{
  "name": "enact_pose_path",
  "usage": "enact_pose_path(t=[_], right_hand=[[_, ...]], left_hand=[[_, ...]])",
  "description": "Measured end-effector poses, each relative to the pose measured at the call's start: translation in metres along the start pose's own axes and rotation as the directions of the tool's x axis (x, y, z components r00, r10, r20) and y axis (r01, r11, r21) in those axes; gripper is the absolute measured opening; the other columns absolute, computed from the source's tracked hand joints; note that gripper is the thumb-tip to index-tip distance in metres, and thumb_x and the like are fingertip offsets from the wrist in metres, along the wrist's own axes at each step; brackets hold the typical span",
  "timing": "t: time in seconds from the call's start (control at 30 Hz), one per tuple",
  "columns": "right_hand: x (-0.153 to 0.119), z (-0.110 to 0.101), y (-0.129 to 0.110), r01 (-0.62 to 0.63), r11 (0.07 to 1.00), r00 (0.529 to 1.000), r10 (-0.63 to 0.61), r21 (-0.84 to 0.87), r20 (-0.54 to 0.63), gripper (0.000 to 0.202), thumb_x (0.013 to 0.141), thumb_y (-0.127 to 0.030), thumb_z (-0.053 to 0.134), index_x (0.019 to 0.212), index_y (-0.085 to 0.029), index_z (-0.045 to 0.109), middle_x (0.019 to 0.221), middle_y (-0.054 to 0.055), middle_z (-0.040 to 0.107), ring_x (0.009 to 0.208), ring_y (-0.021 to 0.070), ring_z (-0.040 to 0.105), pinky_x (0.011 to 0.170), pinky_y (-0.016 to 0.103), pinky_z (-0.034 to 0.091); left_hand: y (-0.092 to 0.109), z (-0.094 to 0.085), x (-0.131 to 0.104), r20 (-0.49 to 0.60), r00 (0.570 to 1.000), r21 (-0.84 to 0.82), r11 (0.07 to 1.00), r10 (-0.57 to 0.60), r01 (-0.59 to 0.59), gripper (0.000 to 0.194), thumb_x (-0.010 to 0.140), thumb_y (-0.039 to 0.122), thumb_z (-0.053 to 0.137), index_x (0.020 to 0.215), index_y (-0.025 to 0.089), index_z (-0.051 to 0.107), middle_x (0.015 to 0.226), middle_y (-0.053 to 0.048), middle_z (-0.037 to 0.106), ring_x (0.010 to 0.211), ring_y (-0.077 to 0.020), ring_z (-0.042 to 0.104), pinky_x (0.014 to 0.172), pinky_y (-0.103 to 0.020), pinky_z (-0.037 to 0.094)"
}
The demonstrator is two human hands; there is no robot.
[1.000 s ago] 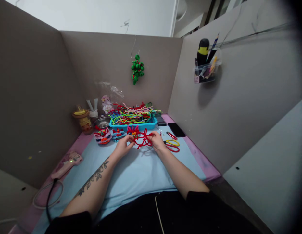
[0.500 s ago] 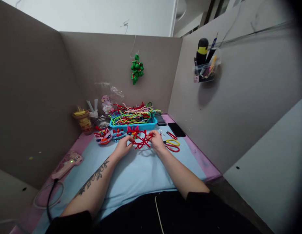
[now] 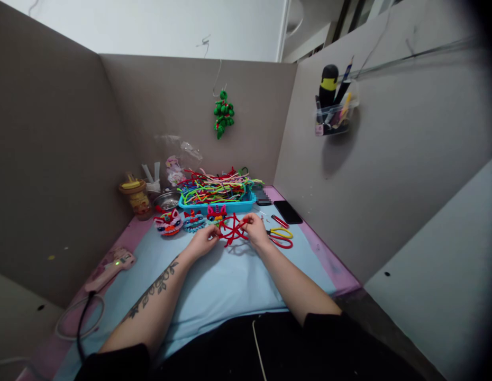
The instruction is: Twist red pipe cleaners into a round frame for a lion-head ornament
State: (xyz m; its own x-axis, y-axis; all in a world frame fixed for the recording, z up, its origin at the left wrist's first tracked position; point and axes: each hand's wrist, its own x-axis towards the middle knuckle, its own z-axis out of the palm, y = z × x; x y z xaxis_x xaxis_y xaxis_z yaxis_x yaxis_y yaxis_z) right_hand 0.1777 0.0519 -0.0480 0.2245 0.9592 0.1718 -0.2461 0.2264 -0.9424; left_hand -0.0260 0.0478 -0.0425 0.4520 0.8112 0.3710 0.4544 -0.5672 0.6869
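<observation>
Between my hands is a red pipe-cleaner frame (image 3: 233, 230), bent into a ring with strands crossing in the middle. My left hand (image 3: 205, 239) pinches its left edge, and my right hand (image 3: 255, 228) grips the right edge with closed fingers. The frame is held above the blue cloth (image 3: 226, 286), casting a shadow on it. Just behind my left hand sit finished fuzzy animal heads: a pink and red one (image 3: 168, 223), a blue one (image 3: 194, 221) and a red one with a horn (image 3: 217, 214), partly covered by the frame.
Behind stands a blue basket (image 3: 218, 207) heaped with colourful pipe cleaners. Yellow-and-red-handled scissors (image 3: 281, 238), a red cutter (image 3: 280, 221) and a black phone (image 3: 288, 211) lie right. A metal bowl (image 3: 166, 200), a cup (image 3: 135, 198) and a pink glue gun (image 3: 111, 269) are left.
The red frame has turned and tilted between my hands, so its crossing strands now look like a star. My hands have shifted only slightly.
</observation>
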Motion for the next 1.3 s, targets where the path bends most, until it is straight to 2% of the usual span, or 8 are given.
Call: enact_pose_path(t=[0.2,0.4,0.63,0.83,1.0,1.13,1.23,1.3], right_hand=[[0.001,0.000,-0.001,0.017,1.000,1.000,-0.017,0.015,-0.006,0.023,0.052,-0.019,0.064,0.069,-0.020,0.049,0.059,-0.006,0.053,0.057,0.0109,0.048,0.055,0.023,0.038],[0.002,-0.001,0.000,0.044,0.998,0.999,-0.044,0.034,-0.006,0.025,0.053,-0.020,0.065,0.071,-0.019,0.049,0.061,-0.006,0.053,0.058,0.0102,0.049,0.057,0.023,0.038],[0.001,-0.001,0.002,0.078,0.997,0.997,-0.078,-0.028,0.009,0.023,0.055,-0.021,0.065,0.072,-0.019,0.049,0.065,-0.005,0.052,0.060,0.0106,0.048,0.058,0.023,0.038],[0.002,-0.001,0.005,0.143,0.984,0.989,-0.139,-0.104,0.044,0.020,0.059,-0.020,0.062,0.074,-0.019,0.050,0.069,-0.004,0.052,0.063,0.0114,0.049,0.062,0.024,0.039],[0.001,-0.002,0.003,0.122,0.989,0.992,-0.118,-0.087,0.048,0.023,0.058,-0.022,0.065,0.075,-0.020,0.049,0.069,-0.004,0.054,0.063,0.0115,0.051,0.062,0.024,0.040],[-0.004,-0.001,-0.005,0.053,0.998,0.993,-0.047,-0.046,0.107,0.028,0.058,-0.023,0.067,0.078,-0.020,0.047,0.068,-0.004,0.057,0.059,0.0107,0.052,0.058,0.023,0.039],[-0.009,0.002,-0.009,0.009,0.999,0.980,0.001,-0.050,0.201,0.034,0.057,-0.024,0.070,0.081,-0.021,0.046,0.066,-0.005,0.058,0.056,0.0109,0.053,0.056,0.024,0.041],[-0.012,0.005,-0.010,0.015,0.997,0.963,0.005,-0.072,0.270,0.036,0.057,-0.025,0.072,0.082,-0.021,0.047,0.066,-0.005,0.059,0.057,0.0116,0.055,0.057,0.024,0.042]], left_hand=[[0.002,-0.003,0.001,-0.102,0.991,0.025,0.995,-0.090,0.093,0.013,0.070,0.017,0.049,0.078,0.019,0.060,0.076,-0.003,0.065,0.070,-0.0169,0.059,0.063,-0.027,0.046],[0.008,-0.005,0.005,-0.167,0.964,-0.087,0.977,-0.208,0.196,0.025,0.076,0.032,0.049,0.091,0.016,0.060,0.091,-0.007,0.065,0.083,-0.0193,0.060,0.069,-0.029,0.047],[0.018,-0.002,0.004,-0.093,0.959,-0.191,0.950,-0.269,0.248,0.029,0.074,0.040,0.053,0.081,0.014,0.063,0.081,-0.005,0.066,0.078,-0.0189,0.059,0.069,-0.028,0.046],[0.021,-0.001,0.003,-0.040,0.961,-0.164,0.950,-0.274,0.264,0.024,0.070,0.038,0.057,0.069,0.014,0.061,0.067,-0.002,0.062,0.065,-0.0157,0.055,0.061,-0.025,0.042],[0.020,-0.003,0.002,0.025,0.950,-0.144,0.939,-0.311,0.312,0.023,0.070,0.036,0.055,0.069,0.014,0.063,0.066,-0.001,0.063,0.064,-0.0162,0.056,0.062,-0.027,0.041],[0.014,-0.006,0.005,0.014,0.940,-0.302,0.895,-0.340,0.328,0.027,0.067,0.031,0.058,0.088,0.015,0.065,0.088,-0.005,0.068,0.084,-0.0200,0.060,0.076,-0.030,0.043],[0.014,-0.010,0.006,-0.041,0.923,-0.471,0.822,-0.383,0.321,0.038,0.071,0.036,0.058,0.102,0.015,0.060,0.102,-0.009,0.066,0.097,-0.0224,0.059,0.082,-0.033,0.043],[0.018,-0.013,0.004,-0.021,0.927,-0.541,0.785,-0.373,0.304,0.040,0.075,0.041,0.056,0.106,0.015,0.058,0.105,-0.011,0.065,0.101,-0.0233,0.058,0.083,-0.034,0.043]])
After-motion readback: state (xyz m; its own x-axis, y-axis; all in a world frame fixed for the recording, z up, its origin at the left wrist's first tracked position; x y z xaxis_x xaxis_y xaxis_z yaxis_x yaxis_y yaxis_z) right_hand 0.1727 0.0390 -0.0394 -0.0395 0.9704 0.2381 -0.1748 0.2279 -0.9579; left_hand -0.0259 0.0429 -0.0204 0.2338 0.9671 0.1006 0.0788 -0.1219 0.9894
